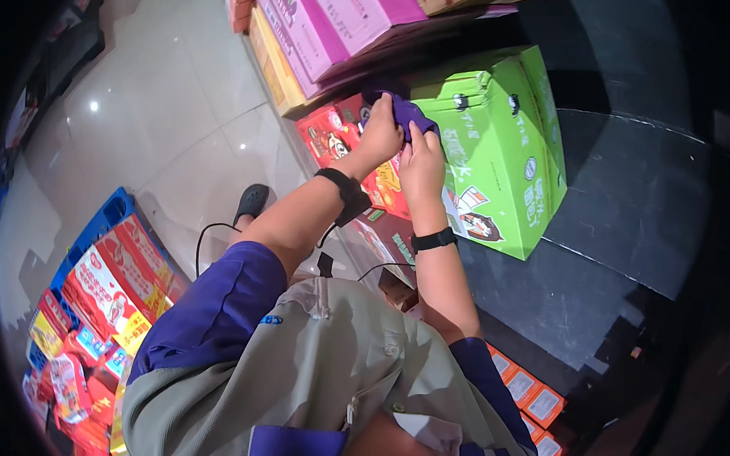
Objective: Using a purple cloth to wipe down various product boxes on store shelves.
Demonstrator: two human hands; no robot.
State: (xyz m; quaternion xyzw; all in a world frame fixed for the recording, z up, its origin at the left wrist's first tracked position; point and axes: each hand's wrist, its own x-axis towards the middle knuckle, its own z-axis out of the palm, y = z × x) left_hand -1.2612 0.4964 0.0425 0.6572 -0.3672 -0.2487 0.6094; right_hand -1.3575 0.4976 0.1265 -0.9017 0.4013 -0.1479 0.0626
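A crumpled purple cloth (407,113) is bunched between my two hands, against the edge of a green carton. My left hand (380,135) has its fingers closed on the cloth's left side. On its near right side, my right hand (423,167) pinches the same cloth, and the fingertips are partly hidden in the folds. The green carton (500,161) stands just right of my right hand. Red printed boxes (327,137) lie below and left of my hands, partly covered by my left forearm. Both wrists wear black bands.
Pink-purple cartons (334,28) are stacked ahead, over a yellowish carton (276,73). A black platform (622,200) stretches to the right. A blue crate (110,213) with red packages (119,277) stands at left on the tiled floor (182,94). Orange boxes (530,393) sit low at right.
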